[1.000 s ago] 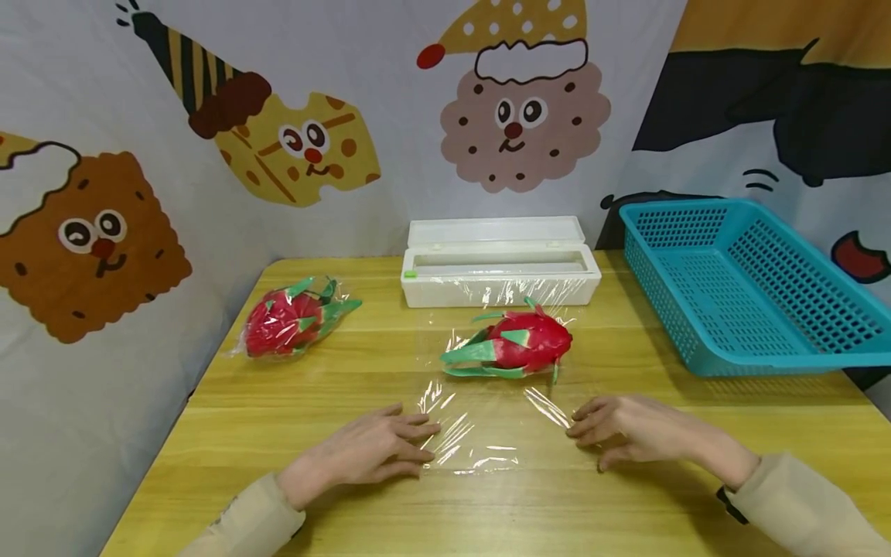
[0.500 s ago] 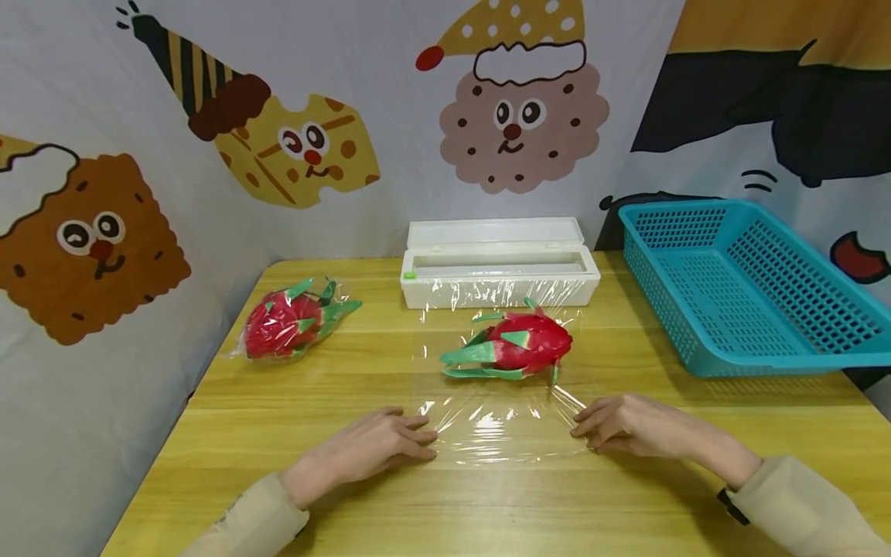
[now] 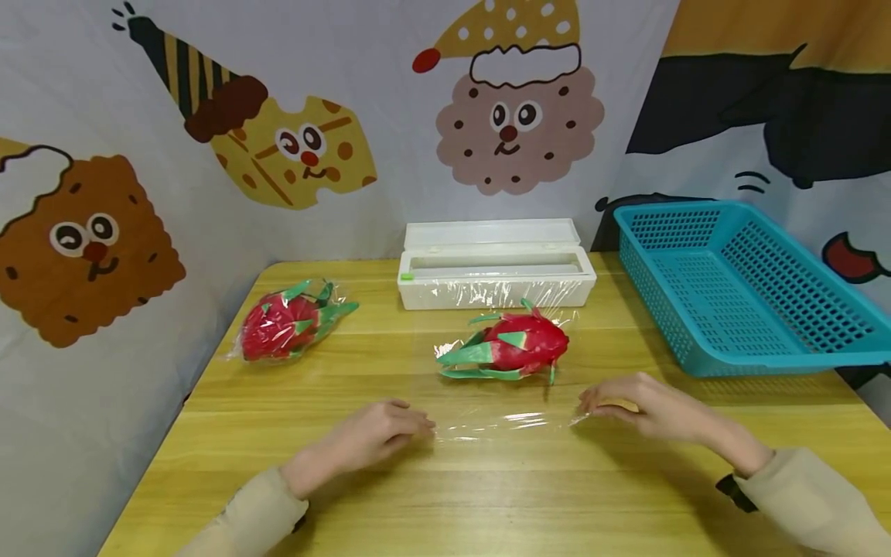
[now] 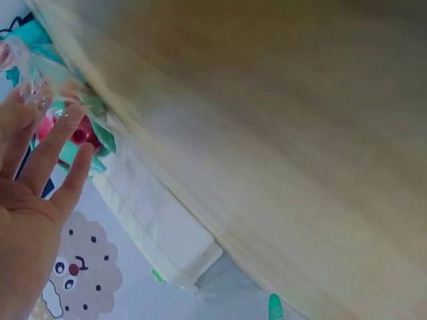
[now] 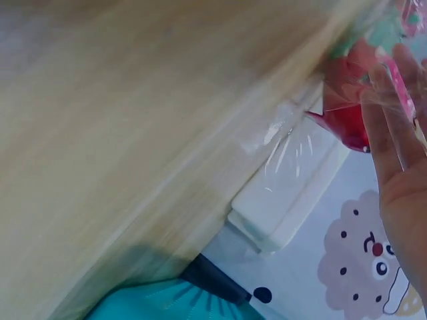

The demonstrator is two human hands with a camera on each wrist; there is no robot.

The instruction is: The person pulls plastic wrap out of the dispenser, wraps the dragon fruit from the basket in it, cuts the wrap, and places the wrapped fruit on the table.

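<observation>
A sheet of clear cling film (image 3: pixel 511 422) stretches from the white cling film box (image 3: pixel 496 295) toward the person. On it lies a red dragon fruit (image 3: pixel 532 342) with green scales, its long leaves pointing left. My left hand (image 3: pixel 369 438) pinches the film's near left corner between thumb and fingers. At the near right corner my right hand (image 3: pixel 650 406) pinches the film too, and the raised edge shines between both hands. In the right wrist view, film (image 5: pixel 270 133) runs over the box, with the dragon fruit (image 5: pixel 347 100) beyond the fingers.
Another dragon fruit (image 3: pixel 280 326), wrapped in film, sits at the left on the wooden table (image 3: pixel 487 507). A blue plastic basket (image 3: pixel 724 361) stands at the right. The box's lid (image 3: pixel 490 232) is raised at the back, before a cartoon-printed cloth (image 3: pixel 404 116).
Both hands have taken hold of the film's near corners and raised that edge, moving it slightly away from the person toward the dragon fruit. The fruit and box stay put.
</observation>
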